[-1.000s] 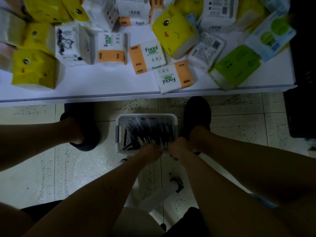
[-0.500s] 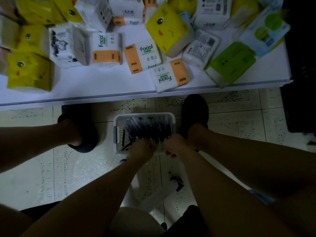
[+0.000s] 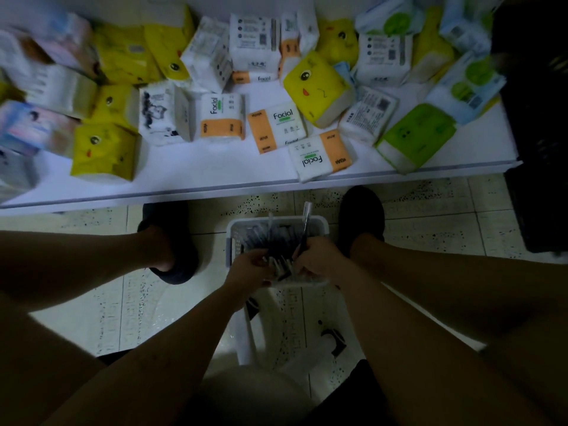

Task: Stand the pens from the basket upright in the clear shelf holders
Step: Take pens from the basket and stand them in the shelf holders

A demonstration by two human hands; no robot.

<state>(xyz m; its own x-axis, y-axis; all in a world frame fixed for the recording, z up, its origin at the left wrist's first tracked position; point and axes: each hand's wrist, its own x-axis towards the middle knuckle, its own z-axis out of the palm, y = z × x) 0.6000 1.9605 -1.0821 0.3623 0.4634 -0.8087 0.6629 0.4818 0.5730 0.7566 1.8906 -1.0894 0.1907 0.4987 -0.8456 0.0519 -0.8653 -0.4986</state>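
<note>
A small white basket (image 3: 233, 241) sits on the tiled floor between my feet, filled with several dark pens (image 3: 270, 238). Both hands reach into its near side. My left hand (image 3: 247, 269) is closed over a bunch of pens. My right hand (image 3: 319, 261) pinches one pen (image 3: 305, 222) that sticks up over the basket's far rim, its pale cap pointing away from me. No clear shelf holders are in view.
A low white shelf (image 3: 215, 176) runs across the top, crowded with tissue packs (image 3: 276, 127) in yellow, orange, green and white. A dark crate (image 3: 541, 149) stands at the right. My black shoes (image 3: 362, 210) flank the basket. A white stool (image 3: 255, 385) is beneath me.
The view has tilted up, showing more of the shelf. My right hand has closed on one pen and raised it above the basket rim; my left hand has gathered pens.
</note>
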